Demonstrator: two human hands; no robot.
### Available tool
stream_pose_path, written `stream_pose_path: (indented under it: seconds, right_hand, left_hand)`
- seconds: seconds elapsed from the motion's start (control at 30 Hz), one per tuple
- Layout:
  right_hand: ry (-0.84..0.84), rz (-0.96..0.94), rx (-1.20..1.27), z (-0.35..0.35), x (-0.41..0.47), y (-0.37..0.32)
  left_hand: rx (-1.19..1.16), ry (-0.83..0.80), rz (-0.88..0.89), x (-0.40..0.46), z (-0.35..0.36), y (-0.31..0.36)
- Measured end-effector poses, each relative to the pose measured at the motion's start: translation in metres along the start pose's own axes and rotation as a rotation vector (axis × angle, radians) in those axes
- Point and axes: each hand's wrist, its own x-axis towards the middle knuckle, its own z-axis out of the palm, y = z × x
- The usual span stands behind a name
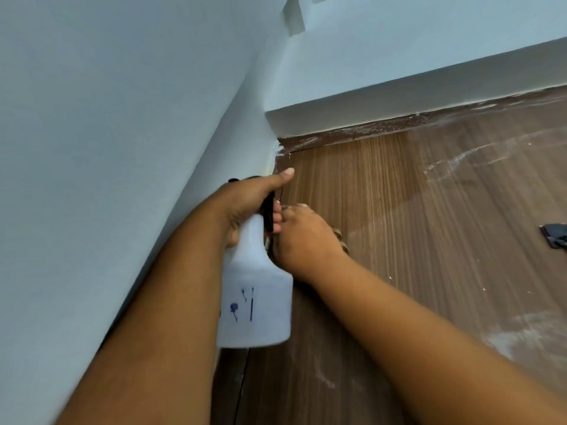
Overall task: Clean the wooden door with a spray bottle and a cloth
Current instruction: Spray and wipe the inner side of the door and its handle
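Observation:
The wooden door (pixel 429 225) fills the right half of the head view, brown with vertical grain and white dusty smears near its top. My left hand (pixel 248 197) grips the neck and black trigger of a white spray bottle (pixel 256 302), raised near the door's upper left corner, thumb pointing toward the door. My right hand (pixel 302 237) sits just right of the bottle against the door, fingers curled over a cloth (pixel 340 236) of which only a small patterned edge shows past the hand.
A pale blue wall (pixel 107 148) runs along the left, meeting the door frame (pixel 352 134), which is speckled with white paint. A blue lintel (pixel 399 87) overhangs the door top. A dark metal fitting (pixel 555 236) sits on the door at the right edge.

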Motion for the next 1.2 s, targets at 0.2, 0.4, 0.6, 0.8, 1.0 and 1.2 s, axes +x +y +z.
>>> stream_pose_path:
  seconds: [0.2,0.4,0.6,0.8,1.0,1.2]
  right_hand:
    - [-0.075,0.098,-0.198,-0.021,0.009,0.051]
    - [0.174,0.817,-0.282,-0.055,-0.007,0.149]
    - [0.067,0.591,-0.242,-0.022,-0.015,0.052]
    - [-0.050,0.128,-0.065,-0.001,-0.024,0.003]
    - [0.155,0.716,-0.247,-0.070,-0.059,0.149]
    - [0.146,0.681,-0.307,-0.077,-0.070,0.172]
  left_hand:
    - [0.133,-0.001,-0.015,-0.005,0.009,0.007]
    - [0.114,-0.001,-0.022,-0.006,0.010,-0.007]
    - [0.113,-0.006,0.016,-0.007,0.025,0.009]
    - [0.068,-0.099,0.006,-0.015,0.035,0.019]
    - [0.039,-0.097,0.044,-0.009,0.051,0.016]
    - [0.014,-0.133,0.021,-0.001,0.086,0.023]
